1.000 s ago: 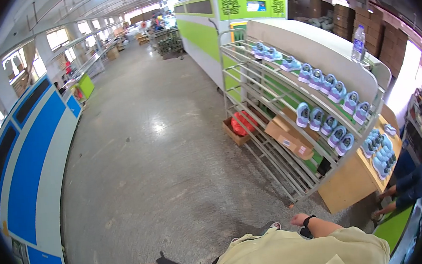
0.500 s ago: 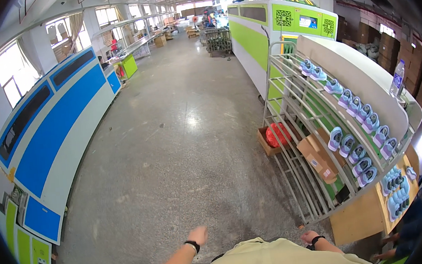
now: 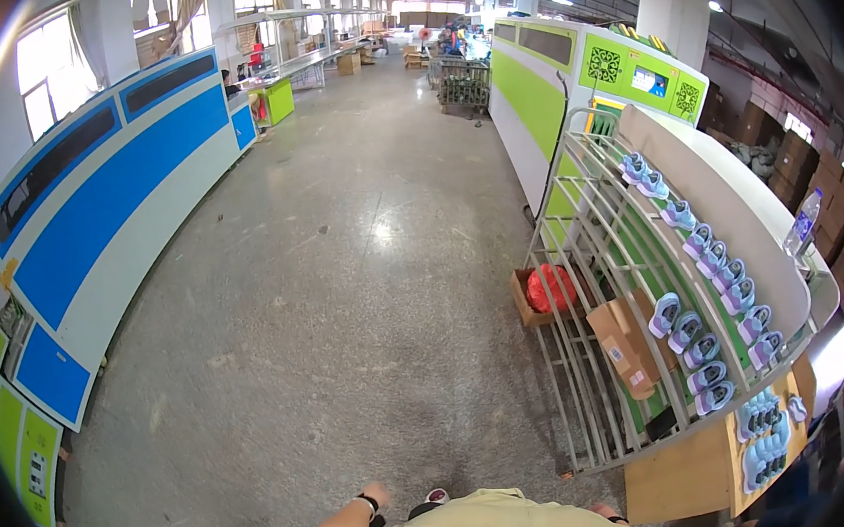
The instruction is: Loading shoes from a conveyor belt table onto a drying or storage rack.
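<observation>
My left hand (image 3: 375,493) hangs beside my body over the grey floor, a dark band on its wrist. Its fingers are smeared by motion, and I see nothing in it. Only a small part of my right hand (image 3: 604,511) shows past my pale yellow shirt; its fingers are hidden. The metal shoe rack (image 3: 575,350) stands nearest to my right hand, apart from it. On its upper bars sit two rows of light blue and lilac shoes (image 3: 703,350).
An open brown carton (image 3: 622,346) and a red bundle (image 3: 551,288) sit in the rack. A wooden table (image 3: 681,472) with more shoes adjoins it. A long blue and white machine (image 3: 126,209) lines the left; a green and white machine (image 3: 538,103) stands at right. Carts (image 3: 461,81) stand far ahead.
The view has shifted, so the rack and machines sit slightly differently. My left hand appears lower and further left. Less of my right hand shows. A shoe tip has appeared below my body.
</observation>
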A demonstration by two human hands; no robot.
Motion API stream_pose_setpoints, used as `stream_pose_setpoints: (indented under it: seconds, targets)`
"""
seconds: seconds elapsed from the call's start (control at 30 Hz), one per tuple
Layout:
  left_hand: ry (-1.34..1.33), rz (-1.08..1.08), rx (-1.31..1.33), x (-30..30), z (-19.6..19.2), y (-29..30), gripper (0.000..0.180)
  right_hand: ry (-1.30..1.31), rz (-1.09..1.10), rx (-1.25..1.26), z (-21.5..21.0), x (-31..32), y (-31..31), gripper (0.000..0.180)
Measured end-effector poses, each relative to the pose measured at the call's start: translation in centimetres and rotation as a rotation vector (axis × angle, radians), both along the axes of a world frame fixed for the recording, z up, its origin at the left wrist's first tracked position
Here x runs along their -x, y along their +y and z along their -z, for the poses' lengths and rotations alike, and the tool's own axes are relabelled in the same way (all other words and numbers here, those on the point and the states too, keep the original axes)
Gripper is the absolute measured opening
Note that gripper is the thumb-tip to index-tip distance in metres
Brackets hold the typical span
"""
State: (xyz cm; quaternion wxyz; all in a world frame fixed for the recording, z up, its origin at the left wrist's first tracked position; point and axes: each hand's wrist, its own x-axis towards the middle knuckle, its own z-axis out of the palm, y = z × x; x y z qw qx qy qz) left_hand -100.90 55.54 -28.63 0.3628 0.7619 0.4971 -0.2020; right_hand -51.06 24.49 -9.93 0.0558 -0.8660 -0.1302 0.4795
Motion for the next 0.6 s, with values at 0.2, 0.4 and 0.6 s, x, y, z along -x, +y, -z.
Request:
stream_pose_setpoints:
  seconds: [0.2, 0.4, 0.6]
  targets:
    - [-0.228, -0.437, -0.038, -7.0, -8.3, 1.3, 0.039, 0.015, 0.263, -0.133, -2.0, 0.8, -1.5, 0.037]
    - [-0.133, -0.166, 0.08, -11.0, -6.3, -0.1, 0.044, -0.119, -0.036, -0.21, 15.6, -8.3, -16.4, 0.036]
    - [-0.027, 0.278, -0.053, -11.1, -6.4, -3.2, 0.038, -0.056, 0.023, -0.219, 12.7, -7.2, -19.4, 0.034]
